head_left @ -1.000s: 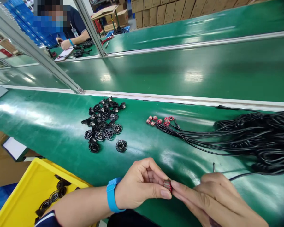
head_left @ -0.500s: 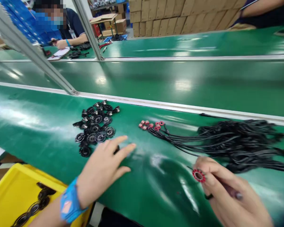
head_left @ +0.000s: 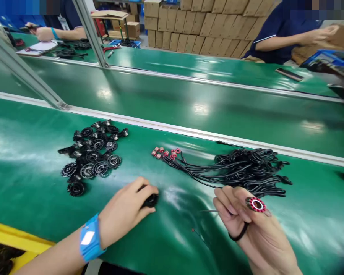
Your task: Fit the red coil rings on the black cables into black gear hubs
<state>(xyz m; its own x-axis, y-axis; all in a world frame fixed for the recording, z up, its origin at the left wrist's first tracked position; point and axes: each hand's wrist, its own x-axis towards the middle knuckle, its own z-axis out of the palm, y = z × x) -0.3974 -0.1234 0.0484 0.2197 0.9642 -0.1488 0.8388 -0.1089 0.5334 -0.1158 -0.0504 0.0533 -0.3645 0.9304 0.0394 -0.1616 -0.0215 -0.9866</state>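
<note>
Black wheel (head_left: 152, 200) is sitting near the table (head_left: 149, 238) surface, left hand (head_left: 124, 212) clamping fingers round it, while right hand (head_left: 253, 231) is pinching a red-spoked ring (head_left: 263, 207), which could slip because a thin rod (head_left: 209, 211) is crowding that grip.

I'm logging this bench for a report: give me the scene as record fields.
Left hand: fingers around a black round part
Right hand: holding a red and white ring
Green bench: pile of black toothed wheels, small red pieces, black cables
Lower left: yellow bin with black parts
Far side: one person at left, another at right
</note>
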